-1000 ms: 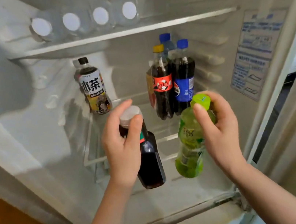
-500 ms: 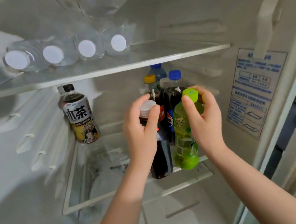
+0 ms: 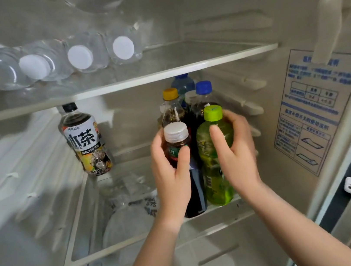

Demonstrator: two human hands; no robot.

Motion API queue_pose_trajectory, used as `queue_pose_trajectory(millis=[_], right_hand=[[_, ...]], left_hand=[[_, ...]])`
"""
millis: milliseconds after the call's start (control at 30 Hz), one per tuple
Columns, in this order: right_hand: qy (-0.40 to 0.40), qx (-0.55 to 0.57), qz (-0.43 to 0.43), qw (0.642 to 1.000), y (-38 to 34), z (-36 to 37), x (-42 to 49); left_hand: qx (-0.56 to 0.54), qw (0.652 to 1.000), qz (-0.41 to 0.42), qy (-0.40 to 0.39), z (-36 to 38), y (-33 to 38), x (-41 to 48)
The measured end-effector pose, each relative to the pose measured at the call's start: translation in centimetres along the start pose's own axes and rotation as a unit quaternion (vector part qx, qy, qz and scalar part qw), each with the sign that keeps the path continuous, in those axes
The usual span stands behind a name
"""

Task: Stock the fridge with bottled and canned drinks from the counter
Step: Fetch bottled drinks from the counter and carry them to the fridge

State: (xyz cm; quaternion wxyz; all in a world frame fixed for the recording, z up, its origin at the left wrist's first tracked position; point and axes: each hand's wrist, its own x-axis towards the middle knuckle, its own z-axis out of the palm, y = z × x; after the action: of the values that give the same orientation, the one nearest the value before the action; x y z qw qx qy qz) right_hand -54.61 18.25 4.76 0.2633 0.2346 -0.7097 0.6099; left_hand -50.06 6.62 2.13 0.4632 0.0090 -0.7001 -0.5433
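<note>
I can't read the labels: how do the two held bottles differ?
The dark bottle in the left hand has a whitish cap; the green bottle in the right hand has a lime cap. The dark bottle's drink is near black, the green bottle's yellow-green. Both stand upright, side by side, at the front of the shelf, gripped near the top.

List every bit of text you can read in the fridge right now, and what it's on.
"冰茶": large characters on the black-capped tea bottle standing at left.
Its smaller print: too blurred.
Print on the blue sticker at right: too blurred.
Label on the dark bottle in the left hand: too blurred.
Label on the green bottle in the right hand: too blurred.
</note>
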Motion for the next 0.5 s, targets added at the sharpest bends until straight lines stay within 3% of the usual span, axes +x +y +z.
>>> queue_pose_trajectory(millis=[100,233,500], right_hand=[[-0.004,-0.026,0.001,1.000,1.5,0.3,-2.6],[0.004,0.027,0.080,0.996,4.0,1.1,-5.2],[0.019,0.086,0.040,0.995,5.5,2.7,-4.2]], left_hand=[[0.001,1.000,-0.018,-0.011,-0.3,-1.2,-1.9],[-0.063,0.994,-0.078,0.034,0.4,-2.0,-3.2],[-0.042,0.989,-0.102,0.094,1.7,-4.0,-2.2]])
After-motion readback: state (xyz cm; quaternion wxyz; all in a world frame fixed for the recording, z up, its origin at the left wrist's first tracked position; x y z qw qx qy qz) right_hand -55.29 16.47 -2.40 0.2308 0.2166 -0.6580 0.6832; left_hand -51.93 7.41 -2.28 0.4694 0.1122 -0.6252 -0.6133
